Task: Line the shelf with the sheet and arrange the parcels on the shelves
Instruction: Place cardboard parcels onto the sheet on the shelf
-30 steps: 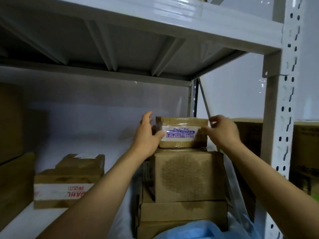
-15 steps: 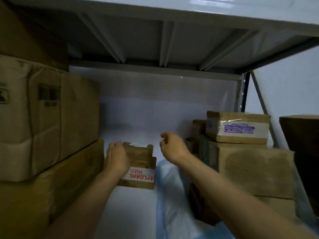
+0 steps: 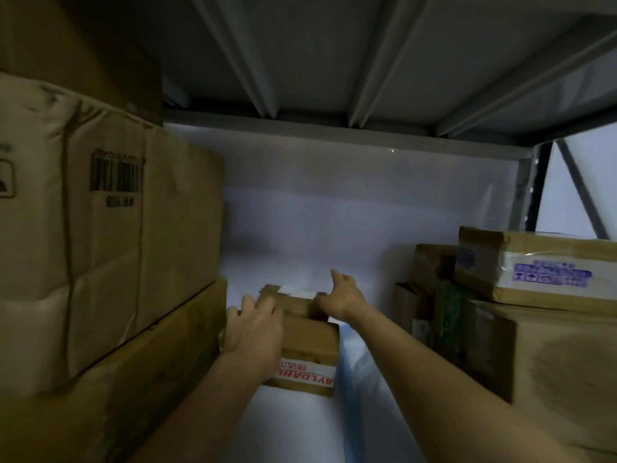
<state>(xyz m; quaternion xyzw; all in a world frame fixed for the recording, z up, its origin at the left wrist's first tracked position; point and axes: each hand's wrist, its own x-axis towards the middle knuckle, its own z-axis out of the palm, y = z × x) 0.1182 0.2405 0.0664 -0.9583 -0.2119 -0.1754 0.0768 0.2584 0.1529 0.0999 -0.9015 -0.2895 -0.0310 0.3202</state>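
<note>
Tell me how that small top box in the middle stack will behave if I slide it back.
The small top box looks like stiff, taped cardboard, so it should probably keep its shape. It sits loose on the red-lettered box, so it may skid off. With the left hand and right hand on either side, tipping seems unlikely.

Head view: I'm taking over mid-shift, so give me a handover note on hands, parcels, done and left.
Left hand: rests on the small brown cardboard parcel with red-lettered white tape.
Right hand: on the smaller brown box stacked on it, fingers fairly straight.
Done: white sheet lines the shelf; the purple-labelled taped parcel tops the right-hand stack.
Left: place this middle pair.
</note>
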